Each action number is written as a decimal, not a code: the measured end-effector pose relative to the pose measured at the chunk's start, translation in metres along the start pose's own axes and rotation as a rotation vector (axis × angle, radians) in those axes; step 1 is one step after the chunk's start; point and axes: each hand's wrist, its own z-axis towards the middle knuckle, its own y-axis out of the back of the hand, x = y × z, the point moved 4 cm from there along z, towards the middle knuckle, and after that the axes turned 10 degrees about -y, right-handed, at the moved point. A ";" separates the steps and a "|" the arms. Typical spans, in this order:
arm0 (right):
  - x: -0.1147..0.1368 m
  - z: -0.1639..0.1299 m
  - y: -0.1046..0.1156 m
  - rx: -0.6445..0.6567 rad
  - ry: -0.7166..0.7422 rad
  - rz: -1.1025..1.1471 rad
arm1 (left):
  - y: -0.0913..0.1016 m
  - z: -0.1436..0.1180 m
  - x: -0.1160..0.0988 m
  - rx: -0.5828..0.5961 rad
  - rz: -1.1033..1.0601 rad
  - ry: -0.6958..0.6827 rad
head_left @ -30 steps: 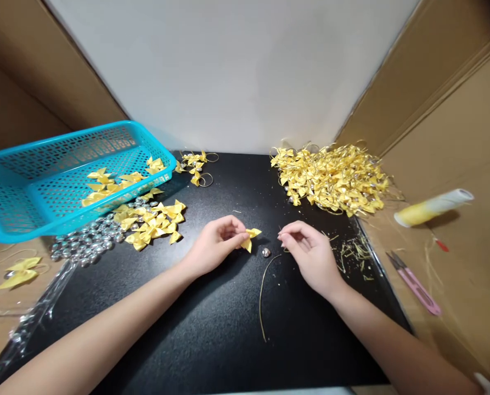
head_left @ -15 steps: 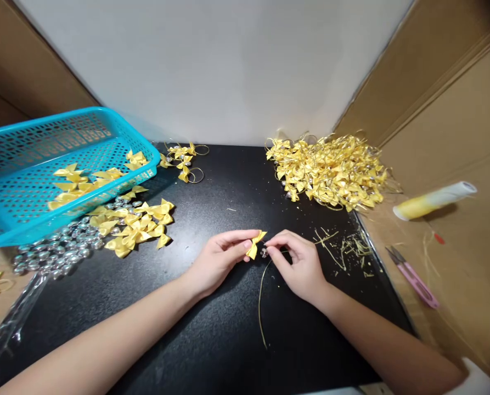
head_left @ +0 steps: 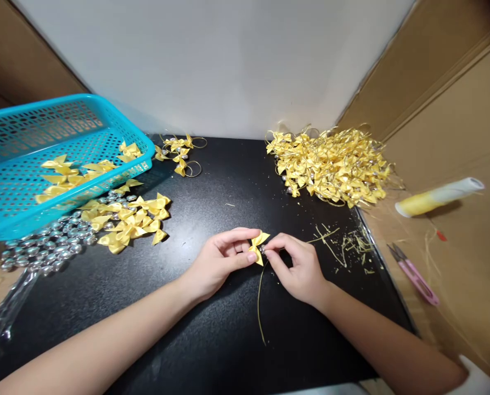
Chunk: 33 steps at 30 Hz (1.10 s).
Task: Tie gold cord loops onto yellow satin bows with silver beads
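Observation:
My left hand pinches a small yellow ribbon bow over the middle of the black mat. My right hand meets it from the right, fingertips pressed to the bow with a small silver bead at the contact point. A thin gold cord trails from the bow down toward me across the mat.
A blue plastic basket with several bows stands at left; loose yellow bows and silver beads lie beside it. A large heap of corded bows sits at back right. Cord scraps, pink snips and a thread spool lie right.
My right hand moved left from the mat to the bow, taking up the silver bead and cord end on the way. The left hand kept holding the bow. The view shifted slightly.

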 end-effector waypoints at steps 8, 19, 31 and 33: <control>0.004 0.001 -0.001 0.000 0.025 0.018 | -0.002 -0.004 0.003 0.025 -0.101 0.086; -0.002 -0.001 0.001 -0.047 -0.028 0.098 | 0.000 0.001 -0.009 -0.065 0.061 -0.152; -0.001 -0.002 0.003 -0.068 -0.012 0.086 | 0.005 -0.001 -0.006 -0.118 0.030 -0.041; 0.000 -0.001 0.002 -0.059 -0.002 0.056 | 0.006 -0.001 -0.004 -0.160 0.040 -0.011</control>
